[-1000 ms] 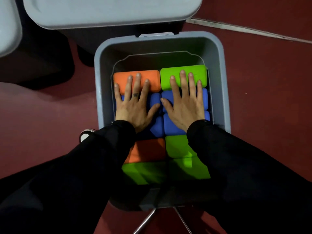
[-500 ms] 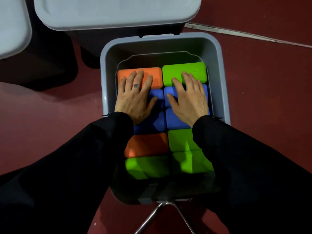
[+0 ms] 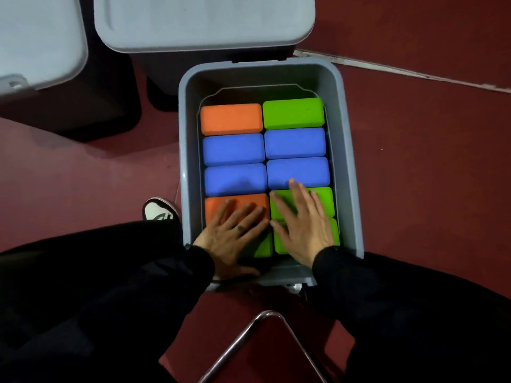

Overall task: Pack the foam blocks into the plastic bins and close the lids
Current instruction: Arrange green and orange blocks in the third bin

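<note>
An open grey plastic bin [image 3: 347, 161] on the floor holds foam blocks packed in two columns. At the far end lie an orange block [image 3: 231, 118] and a green block [image 3: 293, 113], with several blue blocks [image 3: 265, 161] behind them. My left hand [image 3: 232, 230] lies flat, fingers spread, on the near orange block [image 3: 218, 203] and a green block [image 3: 262, 248] below it. My right hand [image 3: 302, 221] presses flat on the near green blocks [image 3: 326, 199]. The bin's grey lid [image 3: 204, 20] stands open at the far side.
A second grey lid [image 3: 36, 40] over a dark bin is at the upper left. A shoe [image 3: 157, 210] stands left of the bin. A metal chair frame [image 3: 265, 346] is close below. Red floor surrounds the bin.
Both hands have slid back from the far orange, green and blue blocks to the near orange and green blocks. The far rows are now uncovered.
</note>
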A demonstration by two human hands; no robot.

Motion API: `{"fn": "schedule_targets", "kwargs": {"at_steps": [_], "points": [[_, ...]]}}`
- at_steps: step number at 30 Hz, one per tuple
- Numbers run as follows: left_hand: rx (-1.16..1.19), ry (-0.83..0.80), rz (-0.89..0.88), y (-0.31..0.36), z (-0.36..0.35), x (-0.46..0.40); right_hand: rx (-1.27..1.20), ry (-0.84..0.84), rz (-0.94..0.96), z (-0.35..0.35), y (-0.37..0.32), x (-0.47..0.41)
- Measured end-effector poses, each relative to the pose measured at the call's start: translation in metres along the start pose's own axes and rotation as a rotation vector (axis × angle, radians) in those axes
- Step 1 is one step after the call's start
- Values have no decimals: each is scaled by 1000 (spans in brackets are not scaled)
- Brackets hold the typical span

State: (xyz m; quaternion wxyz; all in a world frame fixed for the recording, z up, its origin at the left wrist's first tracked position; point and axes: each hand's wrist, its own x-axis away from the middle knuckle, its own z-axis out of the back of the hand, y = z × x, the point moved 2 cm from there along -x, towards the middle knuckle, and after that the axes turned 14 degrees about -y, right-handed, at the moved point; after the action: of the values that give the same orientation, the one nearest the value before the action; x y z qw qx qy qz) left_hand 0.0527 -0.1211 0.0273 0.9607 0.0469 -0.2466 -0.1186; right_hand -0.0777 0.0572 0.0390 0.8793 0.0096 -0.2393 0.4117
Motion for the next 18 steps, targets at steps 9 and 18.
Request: {"fn": "schedule_targets", "kwargs": {"at_steps": [9,18], "points": [[-130,-70,97,2,-24,3,78,-141,63,-25,-8,9],[-13,-174,135,7,-2,3,-110,-4,62,7,-22,5]]}}
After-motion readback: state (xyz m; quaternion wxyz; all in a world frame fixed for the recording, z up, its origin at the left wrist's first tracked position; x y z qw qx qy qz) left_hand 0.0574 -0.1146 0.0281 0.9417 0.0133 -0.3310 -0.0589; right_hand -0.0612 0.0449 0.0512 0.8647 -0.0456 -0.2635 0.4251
